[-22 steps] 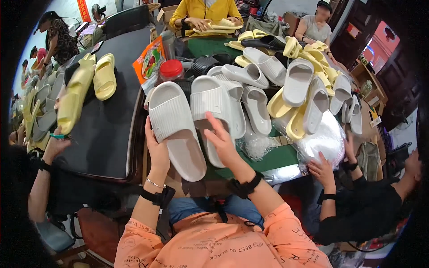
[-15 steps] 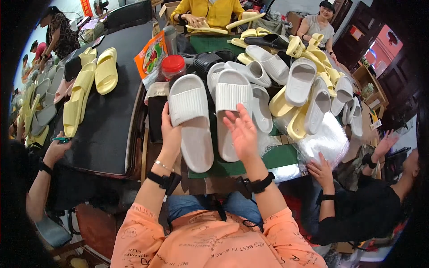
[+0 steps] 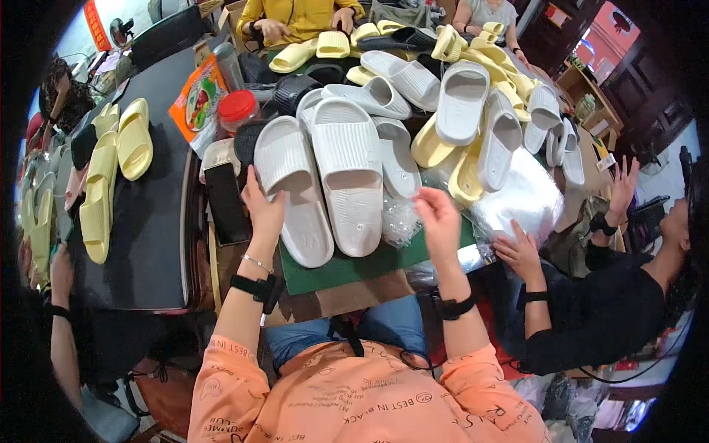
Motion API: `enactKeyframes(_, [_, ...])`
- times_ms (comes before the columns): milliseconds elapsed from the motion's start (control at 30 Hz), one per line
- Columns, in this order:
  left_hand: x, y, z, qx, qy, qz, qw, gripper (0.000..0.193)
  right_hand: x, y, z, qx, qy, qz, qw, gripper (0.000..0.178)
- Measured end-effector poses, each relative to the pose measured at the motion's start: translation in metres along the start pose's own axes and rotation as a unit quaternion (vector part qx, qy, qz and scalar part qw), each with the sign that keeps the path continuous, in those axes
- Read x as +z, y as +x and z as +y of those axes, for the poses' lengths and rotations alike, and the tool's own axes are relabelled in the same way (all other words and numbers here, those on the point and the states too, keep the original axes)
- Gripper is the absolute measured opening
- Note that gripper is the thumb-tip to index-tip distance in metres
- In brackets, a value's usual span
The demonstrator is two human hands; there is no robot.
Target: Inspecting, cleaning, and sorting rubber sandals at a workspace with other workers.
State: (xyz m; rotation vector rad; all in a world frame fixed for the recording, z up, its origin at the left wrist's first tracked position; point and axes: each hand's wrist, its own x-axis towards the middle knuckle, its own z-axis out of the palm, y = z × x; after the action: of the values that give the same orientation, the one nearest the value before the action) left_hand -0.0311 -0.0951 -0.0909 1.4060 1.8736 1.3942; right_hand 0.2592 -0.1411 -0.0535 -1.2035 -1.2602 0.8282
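Note:
Two light grey slide sandals with ribbed straps lie side by side before me, toes away. My left hand [image 3: 262, 210] grips the edge of the left slide [image 3: 306, 232], thumb near the strap and fingers along its outer side. The right slide [image 3: 353, 199] leans against it and shows a small round sticker at the heel. My right hand [image 3: 442, 225] is raised to the right of the pair, apart from it, fingers curled in a pinch. Whether anything is between those fingertips cannot be made out. Crumpled clear plastic [image 3: 401, 221] lies just left of that hand.
Grey and pale yellow slides pile up behind. A red-lidded jar [image 3: 238, 111], an orange pouch [image 3: 198, 103] and a dark phone [image 3: 226, 203] stand left. A co-worker's hand [image 3: 519, 251] touches a shiny plastic pack [image 3: 528, 199] at right. Yellow slides [image 3: 135, 140] rest on the black table.
The right slide has come against the left one and overlaps its edge. My right hand has left its strap, moved right and curled. My left hand stays on the left slide.

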Motion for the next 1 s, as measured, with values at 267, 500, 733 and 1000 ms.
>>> enactKeyframes(267, [-0.004, -0.061, 0.063, 0.229, 0.137, 0.014, 0.964, 0.058, -0.039, -0.028, 0.051, 0.071, -0.225, 0.02, 0.971, 0.017])
enactKeyframes(500, [0.019, -0.086, 0.068, 0.236, 0.145, -0.117, 0.954, 0.052, -0.013, -0.024, 0.051, 0.05, -0.274, 0.023, 0.96, 0.017])
enactKeyframes(733, [0.031, -0.082, 0.046, 0.216, 0.241, -0.195, 0.926, 0.068, -0.028, -0.035, 0.052, 0.061, -0.254, 0.046, 0.964, 0.014])
enactKeyframes(1000, [0.035, -0.082, 0.041, 0.232, 0.244, -0.181, 0.924, 0.071, -0.097, -0.094, -0.024, 0.076, -0.352, -0.078, 0.93, 0.011])
